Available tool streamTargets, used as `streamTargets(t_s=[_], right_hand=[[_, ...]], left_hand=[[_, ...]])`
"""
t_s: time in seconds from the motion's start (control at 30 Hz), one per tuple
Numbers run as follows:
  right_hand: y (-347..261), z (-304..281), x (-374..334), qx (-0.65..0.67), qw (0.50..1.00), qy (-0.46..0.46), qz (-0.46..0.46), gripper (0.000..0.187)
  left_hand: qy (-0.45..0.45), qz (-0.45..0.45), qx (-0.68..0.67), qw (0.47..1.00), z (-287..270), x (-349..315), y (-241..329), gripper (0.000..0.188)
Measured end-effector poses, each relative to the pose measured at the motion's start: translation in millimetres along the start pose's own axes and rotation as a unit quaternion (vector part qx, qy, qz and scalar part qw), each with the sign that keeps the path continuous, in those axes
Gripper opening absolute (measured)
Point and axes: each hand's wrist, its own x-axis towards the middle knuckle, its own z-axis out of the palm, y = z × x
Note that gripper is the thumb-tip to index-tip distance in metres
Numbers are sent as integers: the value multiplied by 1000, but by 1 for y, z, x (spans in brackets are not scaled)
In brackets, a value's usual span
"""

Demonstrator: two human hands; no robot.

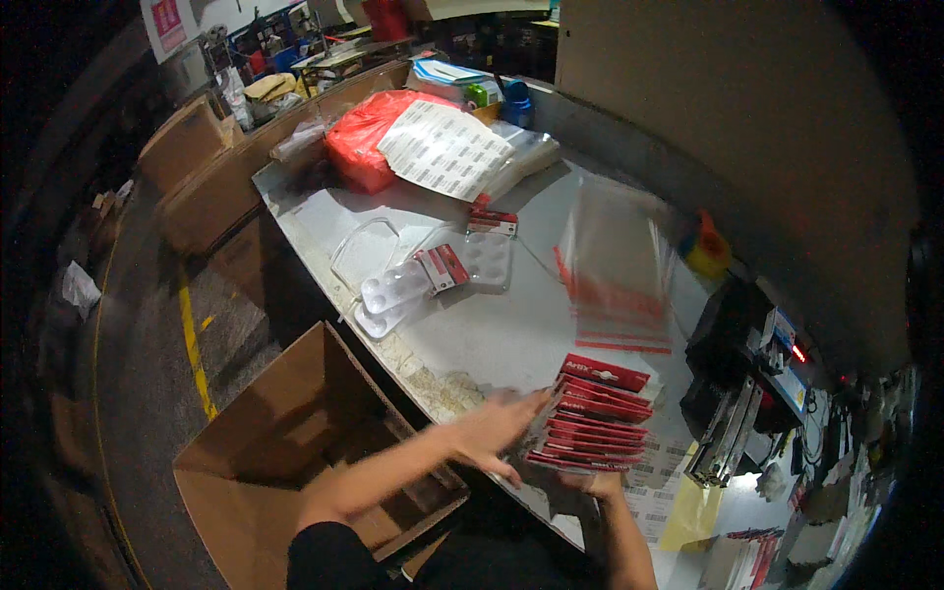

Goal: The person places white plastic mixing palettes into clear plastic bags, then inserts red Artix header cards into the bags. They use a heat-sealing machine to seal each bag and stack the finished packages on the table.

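Observation:
A stack of flat packs with red header cards (600, 413) is fanned out in overlapping rows above the near part of the table. My left hand (497, 433) reaches to the stack's left side, its fingers stretched out and thumb apart, slightly blurred. Against the near edge of the stack, my right hand (595, 483) grips the packs, its fingers largely hidden by them. Farther back on the table lie clear plastic palette trays (395, 287) with round wells, one bearing a red card (442, 266).
Clear bags with red edges (621, 265) lie on the white table (506, 334). A red plastic bag (369, 138) and a label sheet (444, 147) are at the back. An open cardboard box (265, 423) stands at left; a black machine (728, 334) sits at right.

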Motion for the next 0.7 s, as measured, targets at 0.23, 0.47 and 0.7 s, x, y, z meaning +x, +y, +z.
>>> streamTargets(t_s=[0.23,0.47,0.7], right_hand=[[3,10,0,17,1000,20,14,109],[7,11,-1,23,999,37,26,108],[9,12,-4,29,998,43,31,108]], left_hand=[[175,-462,388,778,-124,-50,-141,71],[77,-562,234,790,-125,-55,-138,91],[115,-572,320,747,-122,-48,-109,92]])
